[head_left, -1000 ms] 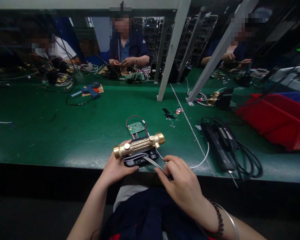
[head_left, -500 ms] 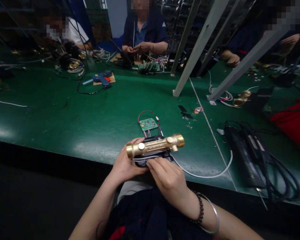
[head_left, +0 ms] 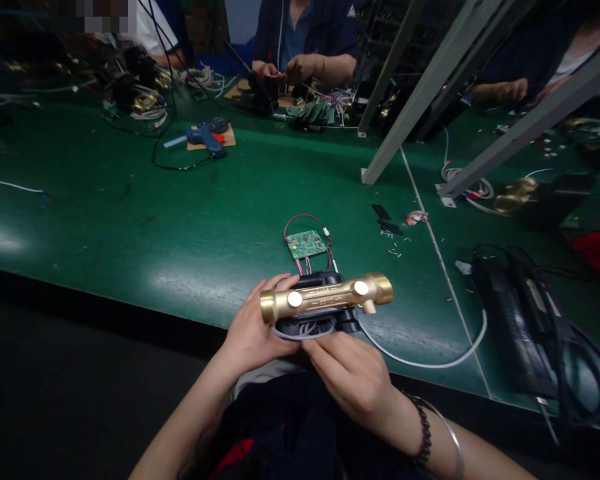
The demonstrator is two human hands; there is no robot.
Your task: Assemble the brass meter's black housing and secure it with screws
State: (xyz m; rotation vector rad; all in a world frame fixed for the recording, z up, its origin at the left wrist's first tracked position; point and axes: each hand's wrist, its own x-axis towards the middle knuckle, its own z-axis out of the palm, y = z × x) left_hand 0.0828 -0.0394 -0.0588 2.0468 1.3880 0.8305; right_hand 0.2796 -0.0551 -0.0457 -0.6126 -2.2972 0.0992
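Observation:
A threaded brass pipe body (head_left: 330, 298) lies across a black plastic housing (head_left: 347, 323) at the table's near edge. My left hand (head_left: 253, 333) is wrapped round the left end of this assembly, its fingers behind and its thumb in front. In front of the brass, my right hand (head_left: 353, 370) pinches a grey cable (head_left: 305, 337) that bows out of the housing. Its fingertips are partly hidden. Behind the housing a green circuit board (head_left: 307, 245) lies on the table, joined to it by thin coloured wires (head_left: 304, 265). A longer white cable (head_left: 430, 365) curves away to the right.
A black tool with a metal tip (head_left: 515, 327) and coiled cords lies at the right edge. Black strips (head_left: 391, 227) and white scraps are scattered mid-right. A blue glue gun (head_left: 207, 137) rests farther back. Slanted metal posts (head_left: 425, 100) rise from the table. Co-workers sit opposite.
The grey cable, which lay close along the brass, now bows outward toward me, with my right hand pulled slightly nearer. The whole view has shifted a little.

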